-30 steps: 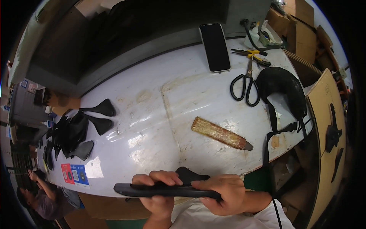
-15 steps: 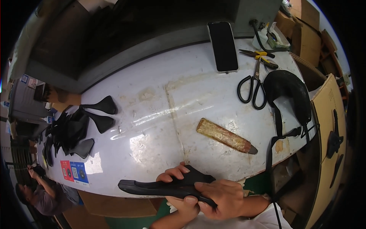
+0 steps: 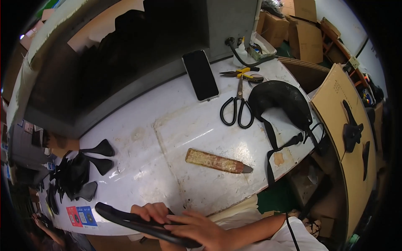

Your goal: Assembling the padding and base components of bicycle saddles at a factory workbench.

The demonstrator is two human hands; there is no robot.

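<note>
A long black bicycle saddle lies slantwise at the lower edge of the view, its narrow nose pointing left. My left hand is closed on it, with the fingers curled over its far edge. My right hand grips its wider end, the fingers laid across the top and the thumb out of sight. Both hands partly cover the saddle. Beyond them on the white table lies a tape-wrapped blade tool with a short grey tip.
Black-handled scissors, yellow-and-black pliers and a phone lie farther back. A black strapped pouch is at the right, beside a cardboard panel. Black flared pieces pile up at the left. Another person is at far left.
The view has shifted, so the table things sit farther left. The saddle and both hands have moved left and lower in the picture. My right fingers now stretch farther across the saddle.
</note>
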